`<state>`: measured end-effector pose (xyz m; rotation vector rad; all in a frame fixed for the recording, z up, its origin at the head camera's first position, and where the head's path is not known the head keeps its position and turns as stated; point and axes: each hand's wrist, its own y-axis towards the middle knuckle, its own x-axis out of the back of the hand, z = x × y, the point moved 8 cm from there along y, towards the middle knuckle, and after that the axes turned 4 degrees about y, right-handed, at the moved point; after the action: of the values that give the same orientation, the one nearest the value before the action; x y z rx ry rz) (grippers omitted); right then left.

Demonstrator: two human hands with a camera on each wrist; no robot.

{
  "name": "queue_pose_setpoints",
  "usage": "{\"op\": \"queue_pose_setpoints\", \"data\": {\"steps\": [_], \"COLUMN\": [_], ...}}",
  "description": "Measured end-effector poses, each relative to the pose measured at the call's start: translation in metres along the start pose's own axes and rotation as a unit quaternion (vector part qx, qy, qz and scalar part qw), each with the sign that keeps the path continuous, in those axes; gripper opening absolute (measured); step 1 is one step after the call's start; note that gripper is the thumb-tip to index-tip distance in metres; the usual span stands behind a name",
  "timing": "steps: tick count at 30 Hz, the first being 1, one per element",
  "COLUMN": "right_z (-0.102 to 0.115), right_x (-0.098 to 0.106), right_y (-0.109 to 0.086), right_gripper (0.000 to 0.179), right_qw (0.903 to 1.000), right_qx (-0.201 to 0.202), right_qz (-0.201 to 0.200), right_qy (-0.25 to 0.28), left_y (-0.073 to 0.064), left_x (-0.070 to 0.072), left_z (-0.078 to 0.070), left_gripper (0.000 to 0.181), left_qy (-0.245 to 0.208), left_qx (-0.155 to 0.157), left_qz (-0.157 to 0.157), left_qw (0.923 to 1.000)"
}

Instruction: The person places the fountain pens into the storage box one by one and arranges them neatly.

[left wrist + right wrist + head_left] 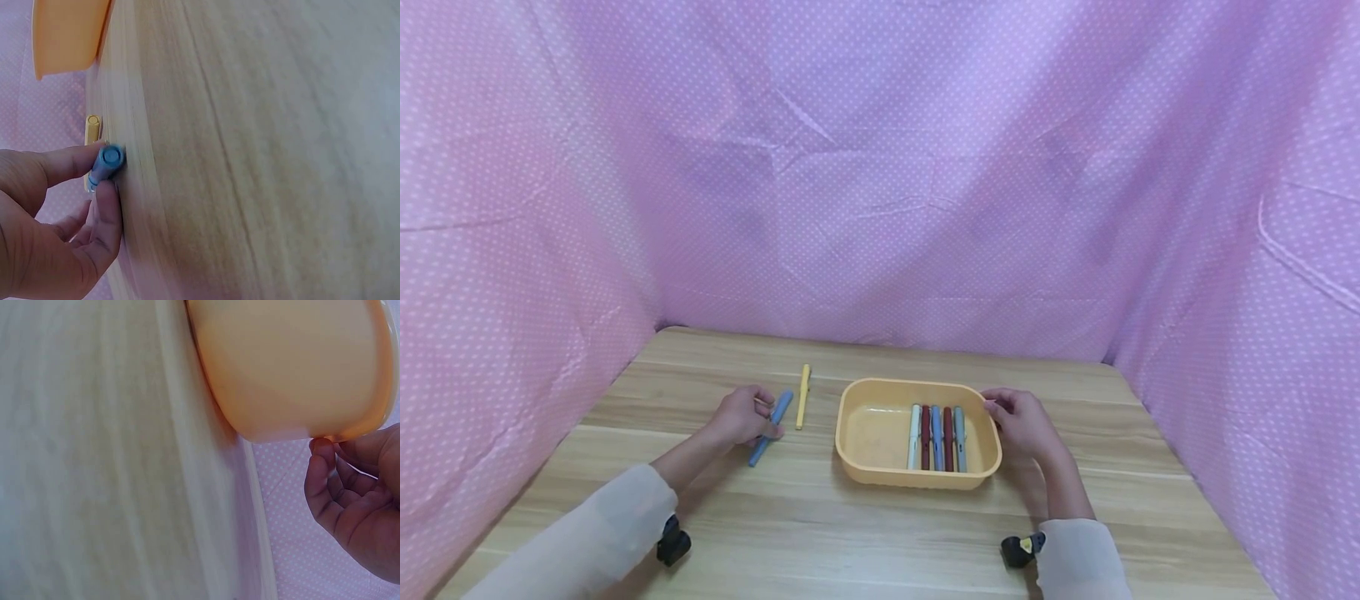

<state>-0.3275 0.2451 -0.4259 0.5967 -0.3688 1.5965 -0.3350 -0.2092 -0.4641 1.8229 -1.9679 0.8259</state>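
Observation:
My left hand (747, 416) pinches a blue pen (782, 405) between thumb and fingers, low over the table; in the left wrist view one round end of the blue pen (111, 155) faces the camera. Just right of it lies a yellow pen (803, 397). My right hand (1021, 422) grips the right end of a yellow-orange plastic box (917, 479) at its rim. Inside that box, toward the right, several capped pens lie side by side: a whitish one (913, 437), two dark red ones, a blue one (937, 439) and a grey-green one (960, 440).
The wooden table (805, 542) runs back to a pink dotted cloth (880, 208) that hangs behind it and along both sides. Black cameras are strapped at the left wrist (673, 542) and right wrist (1021, 550).

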Motion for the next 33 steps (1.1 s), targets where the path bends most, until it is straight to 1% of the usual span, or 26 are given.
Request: {"op": "queue_pose_setpoints", "data": {"steps": [9,15,18,21,24,26,29,33], "right_z": [0.0,0.0,0.0,0.001,0.001,0.001,0.002,0.002], "right_x": [0.0,0.0,0.0,0.0,0.0,0.001,0.001,0.001], "right_y": [-0.001,-0.001,0.0,0.0,0.0,0.001,0.001,0.001], "right_gripper": [0.024,0.025,0.025,0.025,0.025,0.025,0.025,0.025], "right_qw": [1.0,1.0,1.0,1.0,1.0,1.0,0.9999,0.9999], "right_qx": [0.005,0.006,0.007,0.009,0.009,0.009,0.012,0.014], "right_qz": [0.002,0.002,0.001,0.001,0.001,0.0,-0.001,-0.003], "right_qy": [0.004,0.004,0.004,0.004,0.003,0.001,-0.003,-0.006], "left_y": [0.001,0.0,0.001,0.002,0.001,0.001,0.001,0.001], "left_x": [0.0,0.004,0.007,0.011,0.013,0.015,0.017,0.018], "left_z": [0.001,-0.001,-0.002,-0.003,-0.005,-0.006,-0.008,-0.011], "left_gripper": [0.047,0.045,0.047,0.048,0.048,0.048,0.048,0.047], "left_qy": [0.022,0.021,0.019,0.009,-0.004,-0.018,-0.042,-0.081], "left_qx": [-0.002,-0.008,-0.012,-0.013,-0.015,-0.011,-0.013,-0.022], "left_qz": [0.002,-0.003,0.0,0.005,0.016,0.023,0.035,0.045], "left_qw": [0.9998,0.9998,0.9997,0.9999,0.9998,0.9995,0.9984,0.9954]}}
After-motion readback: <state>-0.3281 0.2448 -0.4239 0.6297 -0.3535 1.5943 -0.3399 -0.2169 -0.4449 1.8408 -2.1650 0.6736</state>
